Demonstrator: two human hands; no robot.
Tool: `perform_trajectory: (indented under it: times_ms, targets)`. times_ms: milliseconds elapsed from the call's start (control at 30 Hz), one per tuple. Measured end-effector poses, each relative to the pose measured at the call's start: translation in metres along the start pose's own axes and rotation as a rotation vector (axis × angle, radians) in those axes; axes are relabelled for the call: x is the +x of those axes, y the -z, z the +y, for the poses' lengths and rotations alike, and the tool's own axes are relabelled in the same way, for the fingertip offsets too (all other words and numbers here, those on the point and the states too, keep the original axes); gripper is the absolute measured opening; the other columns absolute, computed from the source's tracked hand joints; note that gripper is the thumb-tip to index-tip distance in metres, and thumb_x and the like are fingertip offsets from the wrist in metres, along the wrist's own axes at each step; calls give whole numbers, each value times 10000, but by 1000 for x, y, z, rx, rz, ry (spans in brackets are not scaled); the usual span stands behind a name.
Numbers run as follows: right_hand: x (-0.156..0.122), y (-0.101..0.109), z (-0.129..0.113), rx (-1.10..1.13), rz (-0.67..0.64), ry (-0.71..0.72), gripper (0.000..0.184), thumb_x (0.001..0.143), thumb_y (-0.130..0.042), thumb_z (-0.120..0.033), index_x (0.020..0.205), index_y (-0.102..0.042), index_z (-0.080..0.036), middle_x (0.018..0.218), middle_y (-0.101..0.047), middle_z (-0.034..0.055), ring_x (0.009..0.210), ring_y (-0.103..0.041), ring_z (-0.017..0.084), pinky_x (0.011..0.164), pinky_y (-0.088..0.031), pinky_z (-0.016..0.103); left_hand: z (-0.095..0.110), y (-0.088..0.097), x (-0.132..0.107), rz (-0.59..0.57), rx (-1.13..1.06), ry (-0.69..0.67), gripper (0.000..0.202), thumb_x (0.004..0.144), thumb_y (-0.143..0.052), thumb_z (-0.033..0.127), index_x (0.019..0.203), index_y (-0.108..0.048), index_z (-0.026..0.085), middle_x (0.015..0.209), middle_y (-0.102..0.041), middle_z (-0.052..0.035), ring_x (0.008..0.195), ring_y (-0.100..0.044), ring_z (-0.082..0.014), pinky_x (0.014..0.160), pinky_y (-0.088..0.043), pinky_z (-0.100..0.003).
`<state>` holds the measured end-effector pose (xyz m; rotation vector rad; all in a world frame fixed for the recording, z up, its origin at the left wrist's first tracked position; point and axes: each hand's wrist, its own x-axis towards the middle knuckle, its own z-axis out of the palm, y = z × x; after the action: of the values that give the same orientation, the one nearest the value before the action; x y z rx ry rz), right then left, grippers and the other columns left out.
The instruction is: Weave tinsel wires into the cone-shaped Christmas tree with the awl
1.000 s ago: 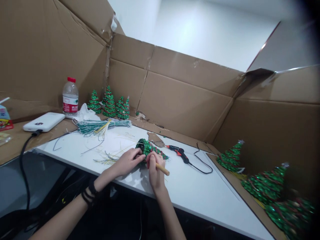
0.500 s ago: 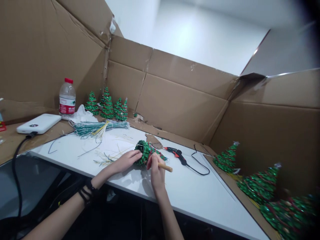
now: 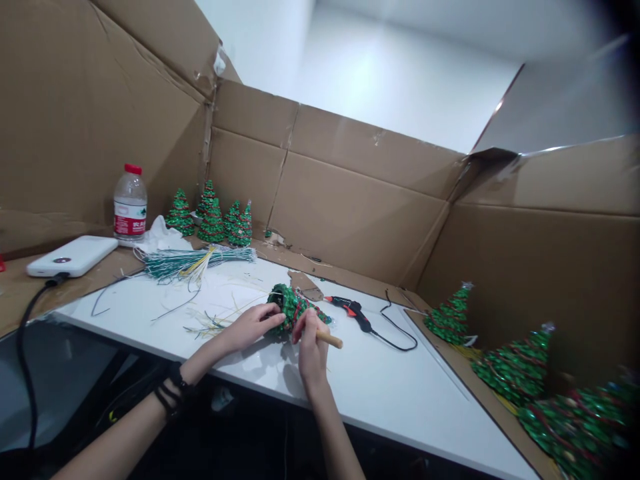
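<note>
A small green Christmas tree [image 3: 288,301] with red trim lies on its side over the white board, its hollow base towards the left and its tip to the right. My left hand [image 3: 256,325] is closed on the base end, the fingers against the rim. In my right hand [image 3: 312,343] is a tool with a wooden handle [image 3: 329,339], held much like a pen beside the tree. The tool's working end is hidden by the fingers and the tree. Thin pale wires stretch left from the base.
A black glue gun [image 3: 350,310] with its cord lies right of the tree. Behind my left hand is a bundle of green wires [image 3: 175,262]. A bottle [image 3: 130,207], a white power bank [image 3: 75,255] and several finished trees [image 3: 212,221] stand around the edges, before cardboard walls [image 3: 350,180].
The whole view has shifted slightly. Both hands keep nearly the same grip on the tree and the tool, with only small finger movement visible.
</note>
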<state>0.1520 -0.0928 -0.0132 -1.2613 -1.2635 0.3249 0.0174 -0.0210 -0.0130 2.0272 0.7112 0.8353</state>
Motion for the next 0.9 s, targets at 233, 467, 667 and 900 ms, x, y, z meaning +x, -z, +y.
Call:
perform_trajectory:
  times_ms: [233,467,667,900]
  targets:
    - [-2,0,-5,-16,29,-1,547,931,-219,-508,489,-372,-225,475,-422,-27,513,-435,146,605,-329,290,-5,-1,1,38,-24,-11,324,855,-462,482,828,-572,178,819,-571,-25,808,-526,-182,740,-396,-280]
    - [-1,0,-5,-7,52,20,543,933,-233,-495,488,-384,-222,471,-416,-29,511,-425,146,591,-319,289,-3,-2,2,38,-56,4,314,857,-452,468,786,-552,179,779,-551,-20,765,-503,-173,702,-383,-275]
    - [-3,0,-4,90,70,40,530,942,-250,-473,495,-384,-222,475,-399,-36,511,-408,139,588,-316,285,-2,-2,2,41,-61,8,319,852,-452,484,800,-545,183,790,-541,-15,780,-500,-174,722,-381,-274]
    - [-4,1,-5,160,142,90,519,936,-254,-472,490,-360,-228,465,-378,-37,517,-397,142,652,-349,299,-1,-3,2,76,-42,3,325,860,-431,488,758,-508,190,737,-508,10,744,-480,-162,704,-373,-262]
